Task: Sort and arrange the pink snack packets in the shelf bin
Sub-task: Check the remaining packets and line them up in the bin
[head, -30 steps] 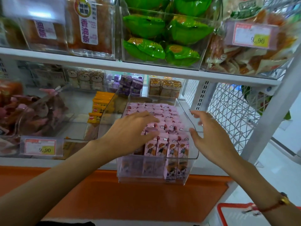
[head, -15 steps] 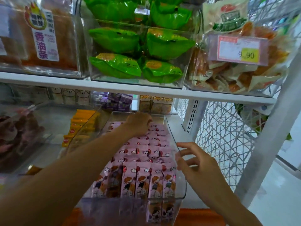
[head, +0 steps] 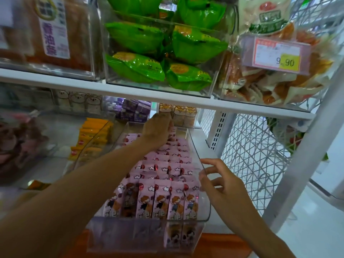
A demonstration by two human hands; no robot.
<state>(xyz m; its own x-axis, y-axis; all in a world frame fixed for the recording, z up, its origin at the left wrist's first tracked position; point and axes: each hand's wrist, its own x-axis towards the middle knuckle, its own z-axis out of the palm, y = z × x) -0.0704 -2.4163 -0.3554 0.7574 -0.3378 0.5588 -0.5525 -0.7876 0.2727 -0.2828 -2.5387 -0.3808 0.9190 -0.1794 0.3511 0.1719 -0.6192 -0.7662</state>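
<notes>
A clear plastic bin (head: pixel 203 185) sits pulled forward on the lower shelf, filled with rows of pink snack packets (head: pixel 163 200) printed with cartoon figures. My left hand (head: pixel 158 130) reaches to the bin's far end, fingers curled down over a pink packet (head: pixel 173 131) in the back row. My right hand (head: pixel 221 185) hovers at the bin's right wall with fingers loosely spread, fingertips at the clear rim, holding nothing. Two more pink packets (head: pixel 178 237) show through the bin's front face.
Orange packets (head: pixel 93 138) fill the bin to the left. Purple boxes (head: pixel 134 110) and cat-faced packs (head: pixel 178 113) stand behind. The upper shelf (head: pixel 167 98) hangs low overhead with green packets (head: pixel 160 53). A white wire mesh panel (head: pixel 249 151) closes the right side.
My left hand has moved from the middle of the packets to the bin's back row. The right hand stayed by the right wall. The camera has moved closer and tilted up.
</notes>
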